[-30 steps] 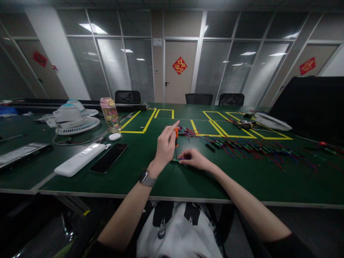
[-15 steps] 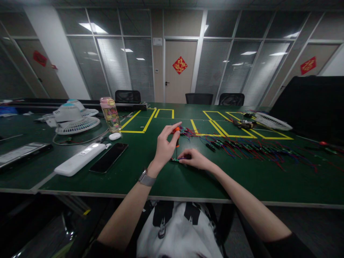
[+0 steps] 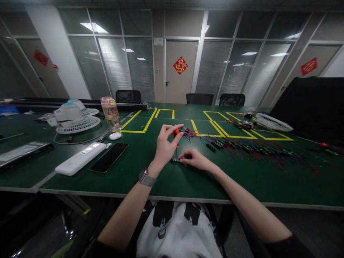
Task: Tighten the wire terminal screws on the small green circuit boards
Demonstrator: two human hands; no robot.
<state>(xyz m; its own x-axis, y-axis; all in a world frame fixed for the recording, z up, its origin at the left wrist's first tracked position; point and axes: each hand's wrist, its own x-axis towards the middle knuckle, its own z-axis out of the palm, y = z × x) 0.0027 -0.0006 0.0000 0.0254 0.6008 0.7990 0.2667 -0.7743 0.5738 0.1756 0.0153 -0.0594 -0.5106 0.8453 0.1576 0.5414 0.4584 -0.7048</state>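
My left hand (image 3: 166, 144) is closed around the orange and black handle of a screwdriver (image 3: 176, 133). The tool stands upright, its thin shaft pointing down at a small green circuit board (image 3: 175, 160) on the table. Whether the tip sits in a screw is too small to tell. From the right, my right hand (image 3: 195, 158) pinches the board's right end between thumb and fingers, which hide that end. Just beyond my left hand lies a bundle of small boards with red and blue wires (image 3: 188, 131).
Many wired circuit boards (image 3: 249, 146) spread across the right side of the green table (image 3: 129, 182). On the left are a black phone (image 3: 109, 157), a long white device (image 3: 80, 158), a water bottle (image 3: 111, 114) and white fans (image 3: 77, 122). Yellow tape (image 3: 149, 122) marks the table.
The fingers of my left hand have shifted slightly on the screwdriver handle, the thumb moving a little to the right. My right hand stays at the board.
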